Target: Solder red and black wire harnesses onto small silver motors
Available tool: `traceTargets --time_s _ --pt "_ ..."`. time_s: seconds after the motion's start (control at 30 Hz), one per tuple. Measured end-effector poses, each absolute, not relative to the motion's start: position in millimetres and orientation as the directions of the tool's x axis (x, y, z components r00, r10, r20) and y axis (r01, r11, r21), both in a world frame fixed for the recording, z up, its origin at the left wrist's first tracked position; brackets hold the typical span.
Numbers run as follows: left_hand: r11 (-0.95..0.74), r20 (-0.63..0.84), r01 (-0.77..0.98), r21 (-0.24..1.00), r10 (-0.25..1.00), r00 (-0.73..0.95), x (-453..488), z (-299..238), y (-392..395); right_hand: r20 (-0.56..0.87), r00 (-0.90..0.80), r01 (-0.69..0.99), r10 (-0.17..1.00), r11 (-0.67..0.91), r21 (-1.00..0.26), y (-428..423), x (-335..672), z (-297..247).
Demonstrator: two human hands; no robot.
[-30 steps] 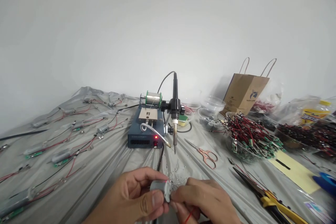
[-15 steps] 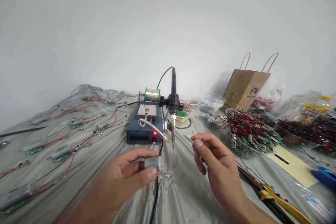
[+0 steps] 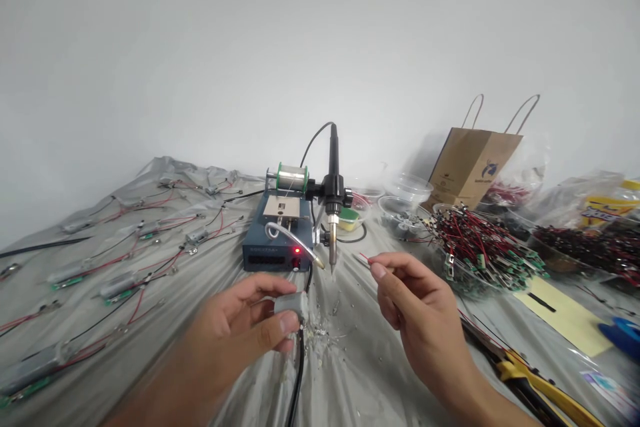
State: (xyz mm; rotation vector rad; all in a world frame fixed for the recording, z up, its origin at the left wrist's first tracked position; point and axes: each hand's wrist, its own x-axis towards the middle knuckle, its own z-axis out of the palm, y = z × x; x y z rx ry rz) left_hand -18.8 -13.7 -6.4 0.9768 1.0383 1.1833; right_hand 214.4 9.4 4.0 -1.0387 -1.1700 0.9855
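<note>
Head camera above table [image 3: 370, 373], facing wall [image 3: 320, 33].

Grey motor [image 3: 289, 305] and red wire [image 3: 365, 257], before a soldering iron [image 3: 333, 197]
The left hand [image 3: 243, 323] holds the motor sideways; the right hand [image 3: 425, 313] pinches the wire near its end. The iron points downward.

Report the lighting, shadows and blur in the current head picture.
Head view: diffuse light, the wall dimming toward the upper right corner; a soft shadow on the wall left of the paper bag; a red indicator glowing; the yellow bottle at the right edge smeared; the grey motor in the left hand slightly soft.
</note>
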Motion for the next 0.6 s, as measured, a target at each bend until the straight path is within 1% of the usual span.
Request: traceTargets --time_s 0.17,0.3,0.47,0.6 --pt "0.073 -0.072 -0.168 0.983 0.997 0.011 -25 -6 -13 0.206 0.183 -0.122 0.961 0.230 -0.965 13 217 9" --pt "0.061 -0.064 -0.141 0.988 0.998 -0.019 -27 0 -15 0.173 0.185 -0.169 0.968 0.204 -0.964 14 219 12" --pt "0.037 -0.053 -0.148 0.988 0.992 -0.111 -26 7 -17 0.161 0.182 -0.216 0.970 0.199 -0.956 18 221 10" --pt "0.018 -0.040 -0.187 0.982 0.992 -0.117 -27 8 -16 0.164 0.160 -0.243 0.973 0.200 -0.949 19 220 11"
